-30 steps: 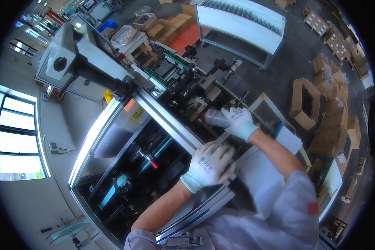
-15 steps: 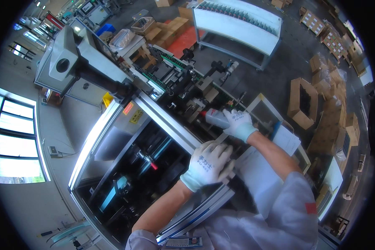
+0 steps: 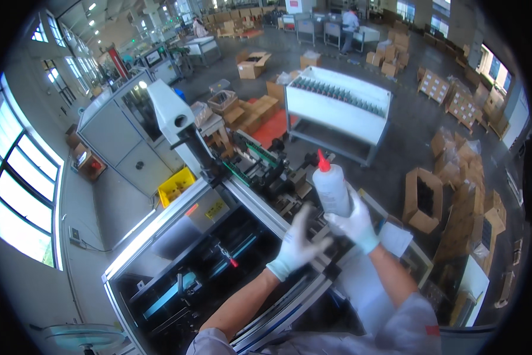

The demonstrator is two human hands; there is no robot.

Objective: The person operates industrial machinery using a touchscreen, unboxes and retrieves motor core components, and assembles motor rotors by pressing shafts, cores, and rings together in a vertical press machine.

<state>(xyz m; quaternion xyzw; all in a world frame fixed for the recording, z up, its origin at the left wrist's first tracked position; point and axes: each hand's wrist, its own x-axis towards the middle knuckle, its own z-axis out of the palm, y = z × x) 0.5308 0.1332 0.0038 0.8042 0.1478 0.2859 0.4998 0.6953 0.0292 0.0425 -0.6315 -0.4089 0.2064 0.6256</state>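
A translucent squeeze bottle (image 3: 331, 190) with a red pointed nozzle stands nearly upright in my right hand (image 3: 356, 223), whose gloved fingers wrap round its lower part. My left hand (image 3: 298, 244), also in a white glove, is just left of the bottle, over the metal frame edge. Its fingers are apart and somewhat blurred, and nothing shows in them. Beyond both hands lies the machine's track (image 3: 263, 163) with dark metal fixtures and green strips. Left of my left forearm, the framed machine bay (image 3: 201, 272) holds a small red-tipped part (image 3: 233, 262).
A grey machine head on a black post (image 3: 198, 151) rises at the left, beside a yellow bin (image 3: 177, 185). Farther off stands a white cart (image 3: 337, 112) with rows of small green parts. Cardboard boxes (image 3: 421, 201) line the right. Papers (image 3: 366, 290) lie near my right forearm.
My right hand has raised the bottle from a lying tilt over the track to nearly upright. My left hand has shifted slightly toward it with fingers spreading. The view has tipped up.
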